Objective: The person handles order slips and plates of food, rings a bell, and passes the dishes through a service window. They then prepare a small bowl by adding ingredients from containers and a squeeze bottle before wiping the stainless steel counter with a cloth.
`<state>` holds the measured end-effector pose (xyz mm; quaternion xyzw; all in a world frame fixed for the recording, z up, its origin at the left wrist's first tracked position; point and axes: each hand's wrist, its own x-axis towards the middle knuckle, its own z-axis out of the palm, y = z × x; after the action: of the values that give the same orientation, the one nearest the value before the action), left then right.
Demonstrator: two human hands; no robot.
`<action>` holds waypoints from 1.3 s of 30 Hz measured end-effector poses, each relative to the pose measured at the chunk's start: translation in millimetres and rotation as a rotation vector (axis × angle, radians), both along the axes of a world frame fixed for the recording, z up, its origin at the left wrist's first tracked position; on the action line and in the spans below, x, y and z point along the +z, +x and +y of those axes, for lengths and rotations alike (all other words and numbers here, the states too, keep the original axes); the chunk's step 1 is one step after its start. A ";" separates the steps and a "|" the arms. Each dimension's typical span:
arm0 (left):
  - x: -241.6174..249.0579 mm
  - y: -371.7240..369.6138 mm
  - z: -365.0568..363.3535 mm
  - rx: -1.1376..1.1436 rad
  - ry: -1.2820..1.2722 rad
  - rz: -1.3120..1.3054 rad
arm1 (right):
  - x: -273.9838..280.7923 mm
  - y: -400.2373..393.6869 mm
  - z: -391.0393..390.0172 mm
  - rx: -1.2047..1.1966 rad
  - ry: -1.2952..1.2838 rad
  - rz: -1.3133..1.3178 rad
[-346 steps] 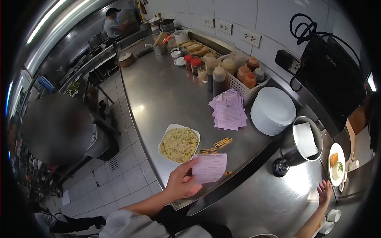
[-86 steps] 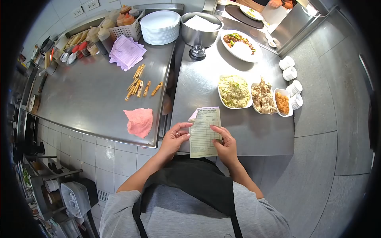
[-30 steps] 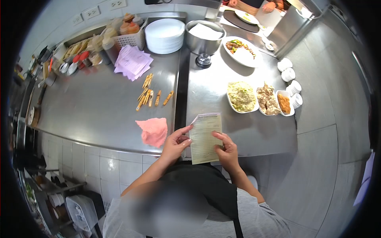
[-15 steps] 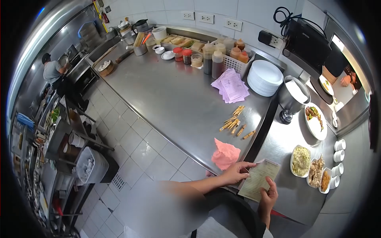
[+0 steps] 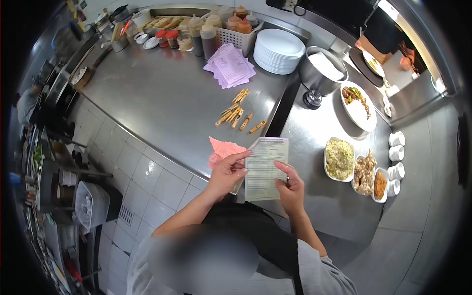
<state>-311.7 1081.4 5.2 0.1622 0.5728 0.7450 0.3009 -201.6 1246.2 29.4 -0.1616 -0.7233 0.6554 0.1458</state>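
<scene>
Since half a second ago the order slip (image 5: pixel 265 168) has been raised upright over the tabletop (image 5: pixel 162 98) edge, the left hand (image 5: pixel 227 173) pinching its left side and the right hand (image 5: pixel 291 189) its lower right, beside the pink cloth (image 5: pixel 222 149).

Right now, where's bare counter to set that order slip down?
Widest free patch: left steel counter, between the purple slips, the wooden clothespins and the tiled edge. Smaller patch: right counter below the fried rice dish, beside the right hand. Crowded: back wall of sauce bottles, white plate stack, dishes at right.
</scene>
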 end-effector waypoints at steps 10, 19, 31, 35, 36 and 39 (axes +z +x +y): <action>17.5 -6.5 -105.3 0.433 -0.004 -0.054 | -15.1 -89.6 -67.3 0.471 -0.065 0.102; 2.4 -48.1 -332.1 0.812 0.055 -0.041 | -17.0 -210.8 -302.2 0.880 -0.177 0.044; -14.0 -120.5 -554.8 1.238 -0.093 -0.097 | -23.6 -442.2 -521.1 0.924 -0.125 0.014; -17.4 -161.2 -608.9 1.415 -0.063 -0.039 | -21.2 -595.5 -597.3 0.763 -0.188 0.062; -18.6 -174.5 -622.1 1.461 -0.081 -0.029 | -24.0 -640.4 -623.1 0.750 -0.177 0.073; -13.7 -221.2 -655.6 1.558 -0.080 -0.061 | -42.4 -774.6 -702.7 0.719 -0.200 -0.054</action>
<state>-532.9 425.7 -8.5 -0.3182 0.5395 0.7245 -0.2877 -976.1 543.5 -13.0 0.0722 -0.6699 0.7276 -0.1291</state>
